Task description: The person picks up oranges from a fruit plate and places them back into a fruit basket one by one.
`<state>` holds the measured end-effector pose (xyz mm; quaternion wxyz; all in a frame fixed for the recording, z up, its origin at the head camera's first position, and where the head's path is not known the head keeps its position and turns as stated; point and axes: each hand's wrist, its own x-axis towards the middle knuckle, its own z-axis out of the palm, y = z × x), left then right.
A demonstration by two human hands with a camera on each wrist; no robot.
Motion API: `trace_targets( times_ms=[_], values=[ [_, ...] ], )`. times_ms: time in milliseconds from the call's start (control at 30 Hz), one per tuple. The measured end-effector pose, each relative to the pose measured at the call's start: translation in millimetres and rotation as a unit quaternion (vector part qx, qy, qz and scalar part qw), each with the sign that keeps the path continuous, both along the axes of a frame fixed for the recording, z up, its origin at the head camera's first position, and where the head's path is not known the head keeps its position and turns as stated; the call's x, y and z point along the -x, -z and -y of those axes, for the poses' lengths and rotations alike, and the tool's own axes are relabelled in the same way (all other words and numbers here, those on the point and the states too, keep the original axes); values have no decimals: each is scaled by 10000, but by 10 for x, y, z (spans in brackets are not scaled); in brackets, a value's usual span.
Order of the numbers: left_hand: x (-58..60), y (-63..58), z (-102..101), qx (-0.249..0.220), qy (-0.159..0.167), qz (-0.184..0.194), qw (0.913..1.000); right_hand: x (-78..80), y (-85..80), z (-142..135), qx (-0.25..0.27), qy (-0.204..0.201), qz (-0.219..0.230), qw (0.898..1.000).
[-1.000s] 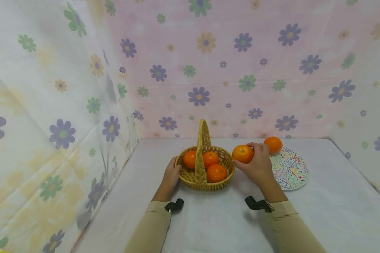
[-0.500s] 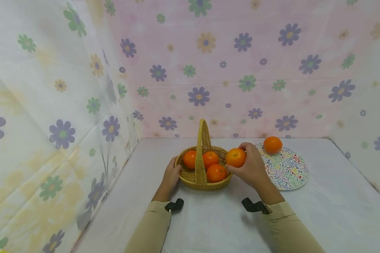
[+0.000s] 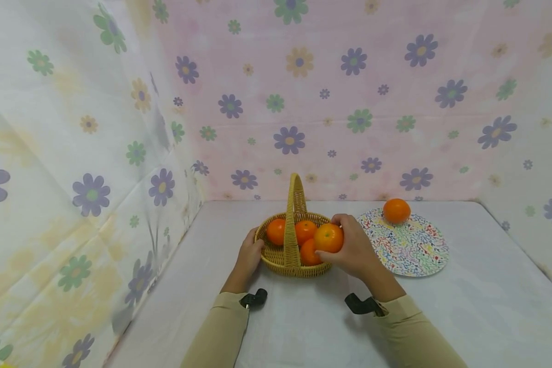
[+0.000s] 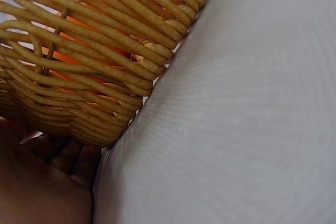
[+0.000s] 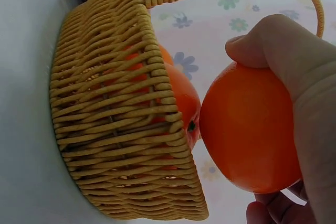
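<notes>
A woven basket (image 3: 276,263) with a tall handle stands on the table and has several oranges in it, such as one orange (image 3: 275,232) left of the handle. My left hand (image 3: 249,255) holds the basket's left rim, thumb over the edge; in the left wrist view its fingers (image 4: 68,156) lie against the wicker side. Between thumb and fingers, my right hand (image 3: 356,253) grips another orange (image 3: 328,238) above the basket's right side. The right wrist view has this held orange (image 5: 252,129) just above the rim, close beside an orange (image 5: 182,98) inside.
Right of the basket lies a round plate (image 3: 420,250) with a colourful squiggle pattern. A single orange (image 3: 396,210) sits on its far edge. Flower-printed cloth (image 3: 322,117) walls the table at the back and sides.
My right hand has carried its orange leftward, from outside the basket's right rim to over the oranges inside. More of the plate shows now. The left hand and basket have stayed put.
</notes>
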<state>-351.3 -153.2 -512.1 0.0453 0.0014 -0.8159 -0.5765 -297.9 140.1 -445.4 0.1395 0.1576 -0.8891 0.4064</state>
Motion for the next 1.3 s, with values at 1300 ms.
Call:
trace_targets(
  times_ms=[1300],
  values=[
    [30,23,12,-118,-41,-1,9999,34,197,127,-434,-264,156,9986]
  ],
)
